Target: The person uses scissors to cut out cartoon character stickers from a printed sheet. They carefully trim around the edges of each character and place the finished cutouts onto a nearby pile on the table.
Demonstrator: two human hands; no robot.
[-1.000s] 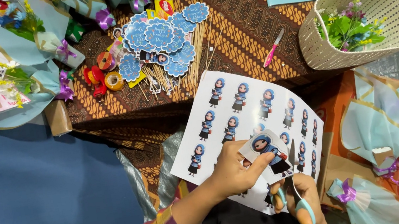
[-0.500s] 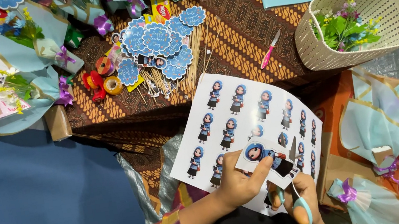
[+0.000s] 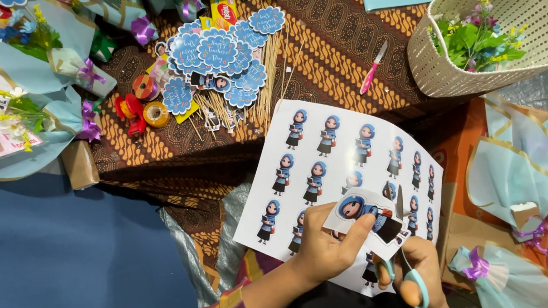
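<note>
Batik cloth [image 3: 344, 42] behind, 2 hands: left [image 3: 324, 244] pinches 1 cutout [image 3: 362, 209], right [image 3: 419, 277] grips 1 scissors [image 3: 407, 268].

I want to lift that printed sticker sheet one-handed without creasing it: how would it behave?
The sticker sheet is probably thin and floppy: its top edge already curves over the table edge. Likely very light. The cuts near the scissors, by the left hand, leave loose flaps that may tear or snag.

hands [image 3: 369, 256] – scissors [image 3: 408, 279], sticker sheet [image 3: 334, 167]
</note>
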